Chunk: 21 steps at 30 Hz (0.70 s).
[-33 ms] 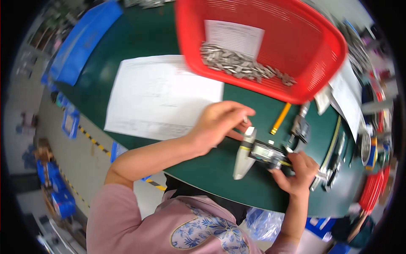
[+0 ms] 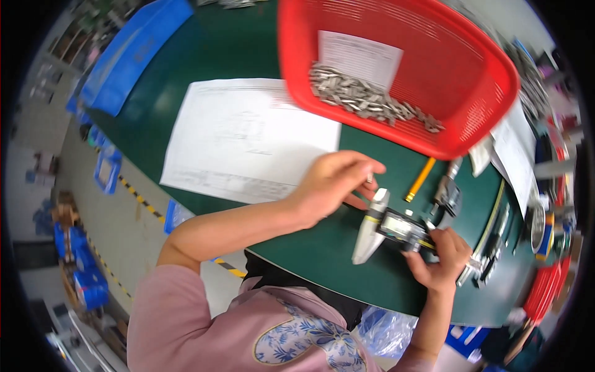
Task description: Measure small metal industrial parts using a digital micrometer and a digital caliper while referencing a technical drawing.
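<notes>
My left hand is closed in a pinch on a small metal piece, of which only a bit shows between the fingertips. Just to its right, my right hand grips a digital caliper by its beam end, with the thumb near the roller. The caliper's jaws point toward my left fingers, close to them but apart from the metal piece. Whether the jaws have a gap cannot be made out. Beyond both hands, a red plastic basket holds a heap of small metal pieces and a printed sheet.
A drawing sheet lies left of the basket on the green table. A yellow pencil and a micrometer lie beyond the caliper. Another caliper is at the right. A blue bin stands far left.
The whole view has shifted slightly, so everything appears a little further right. Both hands keep their holds, and the caliper stays about the same distance from the metal piece.
</notes>
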Motion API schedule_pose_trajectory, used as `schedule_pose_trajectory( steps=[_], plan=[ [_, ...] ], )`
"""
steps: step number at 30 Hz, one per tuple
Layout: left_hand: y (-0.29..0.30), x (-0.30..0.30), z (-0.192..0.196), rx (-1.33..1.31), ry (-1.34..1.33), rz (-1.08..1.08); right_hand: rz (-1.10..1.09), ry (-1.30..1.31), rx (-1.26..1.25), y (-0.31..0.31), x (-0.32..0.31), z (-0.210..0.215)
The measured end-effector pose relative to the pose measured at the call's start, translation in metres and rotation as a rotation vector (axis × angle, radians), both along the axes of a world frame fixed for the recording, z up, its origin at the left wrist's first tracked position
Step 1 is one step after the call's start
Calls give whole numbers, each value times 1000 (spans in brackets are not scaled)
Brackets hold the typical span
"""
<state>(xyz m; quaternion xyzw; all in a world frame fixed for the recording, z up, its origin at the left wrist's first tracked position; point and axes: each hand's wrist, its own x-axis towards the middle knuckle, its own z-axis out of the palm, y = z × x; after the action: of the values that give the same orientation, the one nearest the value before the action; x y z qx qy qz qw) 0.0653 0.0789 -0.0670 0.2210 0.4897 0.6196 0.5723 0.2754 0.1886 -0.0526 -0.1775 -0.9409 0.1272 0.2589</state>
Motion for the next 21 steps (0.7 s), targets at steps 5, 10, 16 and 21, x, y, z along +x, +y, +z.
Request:
schedule_pose_trajectory(
  steps=[5, 10, 16, 21],
  plan=[
    [-9, 3, -3, 40, -23, -50, -70, 73, 17, 3, -3, -6],
    [-14, 11, -3, 72, 56, -103, -178, 60, 11, 8, 2, -10],
    [-14, 17, -5, 109, 262, 11, -258, 101, 54, 19, 8, -15],
    [-16, 24, -2, 233, 377, 42, -387, 272, 274, 28, 28, -5]
  ],
)
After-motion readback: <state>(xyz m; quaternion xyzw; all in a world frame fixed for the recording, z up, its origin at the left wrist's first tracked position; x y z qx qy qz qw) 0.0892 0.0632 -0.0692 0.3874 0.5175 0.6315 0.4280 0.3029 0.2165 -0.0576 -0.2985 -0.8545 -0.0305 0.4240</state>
